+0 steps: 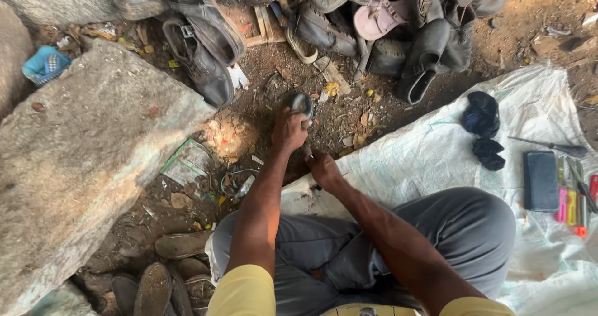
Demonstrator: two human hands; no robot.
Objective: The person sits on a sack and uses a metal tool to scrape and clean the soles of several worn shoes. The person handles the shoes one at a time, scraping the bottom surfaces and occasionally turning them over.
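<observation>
I sit on the ground in grey trousers and yellow sleeves. My left hand (288, 129) reaches forward and grips a small round dark object (303, 103), perhaps a tin or a lid, just above the dirt. My right hand (324, 168) lies just behind it at the edge of a white sack sheet (430, 148) and seems to pinch a thin tool, which is mostly hidden. A pile of worn dark shoes (324, 23) lies beyond both hands.
A big flat stone (81, 160) fills the left. A black phone-like slab (540, 180), coloured small tools (573, 204), a long metal tool (551, 145) and two black cloths (483, 129) lie on the sheet at right. More shoe soles (156, 285) sit at lower left.
</observation>
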